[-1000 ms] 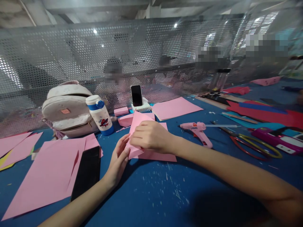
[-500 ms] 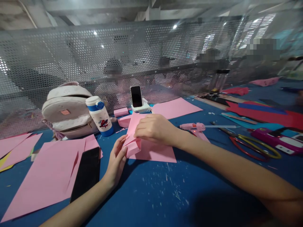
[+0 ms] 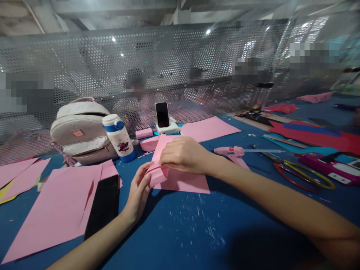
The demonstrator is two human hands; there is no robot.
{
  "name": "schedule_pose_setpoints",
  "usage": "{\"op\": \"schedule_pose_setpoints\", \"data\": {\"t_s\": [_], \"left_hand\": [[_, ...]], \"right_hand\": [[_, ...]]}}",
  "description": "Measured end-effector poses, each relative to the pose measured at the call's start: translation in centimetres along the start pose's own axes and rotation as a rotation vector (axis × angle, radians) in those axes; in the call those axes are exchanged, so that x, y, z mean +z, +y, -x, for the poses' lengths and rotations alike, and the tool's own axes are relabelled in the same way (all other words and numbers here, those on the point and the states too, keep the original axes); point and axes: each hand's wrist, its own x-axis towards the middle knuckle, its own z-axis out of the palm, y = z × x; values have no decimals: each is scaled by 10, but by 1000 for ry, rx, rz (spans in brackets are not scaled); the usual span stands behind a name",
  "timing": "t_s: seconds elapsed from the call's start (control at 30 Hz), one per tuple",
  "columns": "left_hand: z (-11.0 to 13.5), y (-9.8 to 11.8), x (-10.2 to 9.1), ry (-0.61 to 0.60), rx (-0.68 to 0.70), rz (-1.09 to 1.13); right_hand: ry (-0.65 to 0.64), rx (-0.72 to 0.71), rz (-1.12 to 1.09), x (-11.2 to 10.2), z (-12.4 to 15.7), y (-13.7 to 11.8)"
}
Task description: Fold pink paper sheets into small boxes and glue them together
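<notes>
A folded piece of pink paper [image 3: 158,177] with a small box-like end is between my two hands. My left hand [image 3: 140,186] pinches its near left side between thumb and fingers. From above, my right hand [image 3: 182,154] grips the upper part of the folded paper, its fingers bent and their tips partly hidden. Beneath lies a flat pink sheet [image 3: 188,183] on the blue table [image 3: 174,232]. A pink glue gun [image 3: 232,150] with a clear glue stick rests to the right of my right hand.
Left are large pink sheets [image 3: 62,202], a black phone [image 3: 103,206], a white backpack [image 3: 81,131] and a bottle [image 3: 119,138]. A propped phone [image 3: 162,114] stands behind. Scissors [image 3: 298,174] and a purple tool [image 3: 330,168] lie right. A perforated metal screen [image 3: 168,56] rises at the back.
My right fingers have shifted slightly down and left along the folded paper, whose box-like end has tilted a little. My left hand keeps its hold.
</notes>
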Motion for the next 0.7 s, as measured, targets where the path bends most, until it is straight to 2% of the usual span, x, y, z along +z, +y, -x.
{"op": "schedule_pose_setpoints", "data": {"t_s": [0.17, 0.5, 0.63, 0.7], "left_hand": [[0, -1, -2, -28, 15, 2], [-1, -1, -1, -42, 3, 25], [-1, 0, -1, -68, -27, 15], [0, -1, -1, -87, 13, -6]], "right_hand": [[-1, -1, -41, 0, 0, 1], [-40, 83, -113, 2, 0, -1], [-60, 206, -145, 2, -2, -1], [-59, 305, -182, 0, -3, -2]]}}
